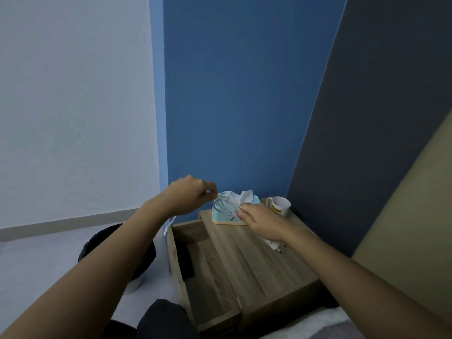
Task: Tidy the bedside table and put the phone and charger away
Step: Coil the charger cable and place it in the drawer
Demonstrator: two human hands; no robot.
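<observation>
— Coiling white cable (pixel 226 204): left hand (pixel 189 194) pinches a strand, right hand (pixel 260 220) grips loops, over the worktop (pixel 256 260).
— Charger plug (pixel 275 245)?
— On worktop, under right wrist. Drawer (pixel 203 255) open.

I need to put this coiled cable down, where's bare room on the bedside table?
The near half of the bedside table, between the open drawer and the charger plug, is bare. The back is crowded by the tissue box and mug.
</observation>
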